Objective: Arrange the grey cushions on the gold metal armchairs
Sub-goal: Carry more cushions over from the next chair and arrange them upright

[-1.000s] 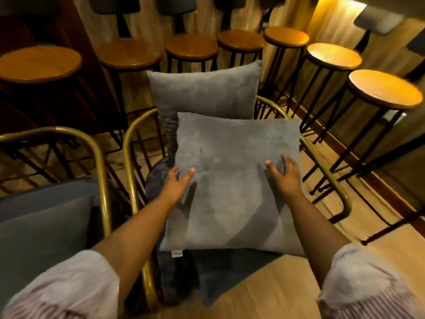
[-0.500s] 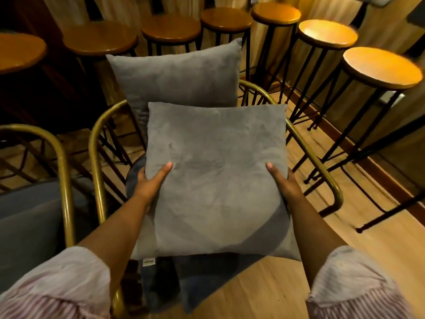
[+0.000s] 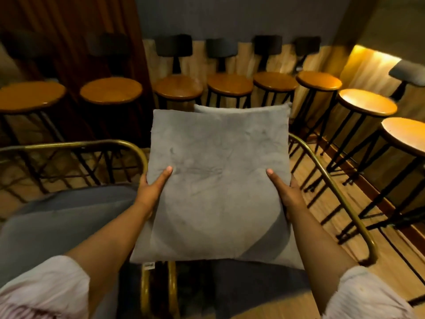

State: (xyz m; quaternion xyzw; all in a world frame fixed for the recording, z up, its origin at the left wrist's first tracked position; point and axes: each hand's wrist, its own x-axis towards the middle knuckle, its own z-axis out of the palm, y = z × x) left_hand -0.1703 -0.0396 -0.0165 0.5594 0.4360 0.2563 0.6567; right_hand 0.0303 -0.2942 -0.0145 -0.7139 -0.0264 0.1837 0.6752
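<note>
I hold a square grey cushion (image 3: 216, 180) up in front of me over the middle gold metal armchair (image 3: 331, 180). My left hand (image 3: 151, 189) grips its left edge and my right hand (image 3: 285, 192) grips its right edge, thumbs on the front face. A white tag hangs from its lower left corner. Behind it only the top edge of a second grey cushion (image 3: 243, 108) shows, leaning against the chair's back. To the left stands another gold armchair (image 3: 76, 145) with a grey cushion (image 3: 57, 222) on its seat.
A curved row of bar stools with round wooden seats, such as one stool (image 3: 230, 84), stands close behind and to the right of the armchairs. Their black metal legs crowd the wooden floor (image 3: 391, 261) on the right. A dark red curtain (image 3: 69, 31) hangs at the back left.
I have lifted the held cushion up off the seat and raised it toward me; it now hides most of the back cushion. My view has tilted upward.
</note>
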